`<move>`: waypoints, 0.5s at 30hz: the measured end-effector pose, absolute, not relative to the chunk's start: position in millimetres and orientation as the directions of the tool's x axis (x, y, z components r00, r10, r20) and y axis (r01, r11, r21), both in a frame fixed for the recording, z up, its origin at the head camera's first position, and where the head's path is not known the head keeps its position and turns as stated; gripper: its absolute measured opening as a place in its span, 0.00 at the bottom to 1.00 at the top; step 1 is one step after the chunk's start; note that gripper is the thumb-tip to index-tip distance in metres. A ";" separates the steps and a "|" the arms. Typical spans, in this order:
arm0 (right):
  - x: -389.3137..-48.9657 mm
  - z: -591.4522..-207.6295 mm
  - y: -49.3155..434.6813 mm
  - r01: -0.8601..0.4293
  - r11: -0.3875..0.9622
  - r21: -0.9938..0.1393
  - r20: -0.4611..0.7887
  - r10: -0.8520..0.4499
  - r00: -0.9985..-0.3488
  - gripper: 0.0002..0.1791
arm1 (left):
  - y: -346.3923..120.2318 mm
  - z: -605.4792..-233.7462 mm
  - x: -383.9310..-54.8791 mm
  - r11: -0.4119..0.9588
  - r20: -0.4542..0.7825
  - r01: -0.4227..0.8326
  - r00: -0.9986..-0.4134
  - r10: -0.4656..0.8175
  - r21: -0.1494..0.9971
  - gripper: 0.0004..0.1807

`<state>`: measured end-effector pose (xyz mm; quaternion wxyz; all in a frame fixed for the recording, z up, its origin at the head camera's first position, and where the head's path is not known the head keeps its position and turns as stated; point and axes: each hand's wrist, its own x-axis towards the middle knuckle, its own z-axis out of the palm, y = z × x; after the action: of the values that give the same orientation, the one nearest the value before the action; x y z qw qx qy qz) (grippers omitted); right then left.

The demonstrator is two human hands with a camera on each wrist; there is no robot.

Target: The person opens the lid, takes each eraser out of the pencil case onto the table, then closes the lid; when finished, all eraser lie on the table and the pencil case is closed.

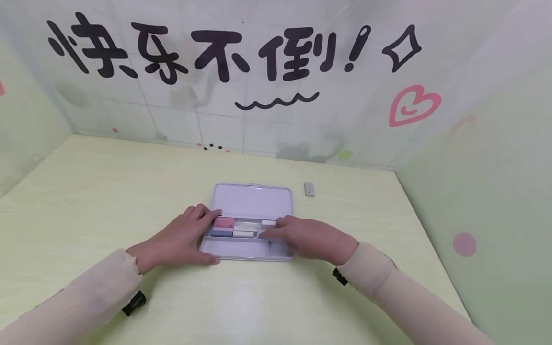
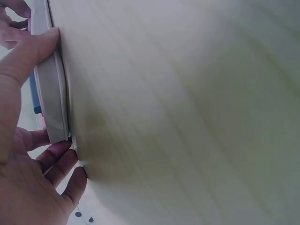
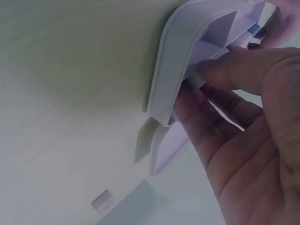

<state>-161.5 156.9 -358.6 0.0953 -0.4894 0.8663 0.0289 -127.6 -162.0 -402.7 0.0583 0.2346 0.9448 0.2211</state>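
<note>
Across the table [image 1: 108,191], left hand [image 1: 178,239] grips box [image 1: 235,247]; right hand [image 1: 312,238] pinches white block [image 3: 195,80], which might drop if squeezed loosely.

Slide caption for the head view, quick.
Left hand grips the open lilac case, right hand works inside it, and a small grey block lies on the table beside the lid.
</note>
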 end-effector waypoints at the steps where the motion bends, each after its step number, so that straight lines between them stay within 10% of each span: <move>1: -160.4 -357.7 155.8 -0.855 0.517 -0.021 -0.203 -0.840 -0.503 0.35 | -162.1 -402.6 -127.7 0.792 -0.007 0.418 -0.883 0.470 0.445 0.57; 15: -153.4 -350.4 154.2 -0.843 0.537 0.041 -0.186 -0.825 -0.534 0.35 | -161.7 -401.7 -127.7 0.795 -0.028 0.407 -0.883 0.468 0.450 0.58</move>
<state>-153.4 154.2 -350.4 0.0721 -0.4772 0.8736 0.0631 -127.7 -161.7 -401.7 0.0692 0.2317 0.9448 0.2213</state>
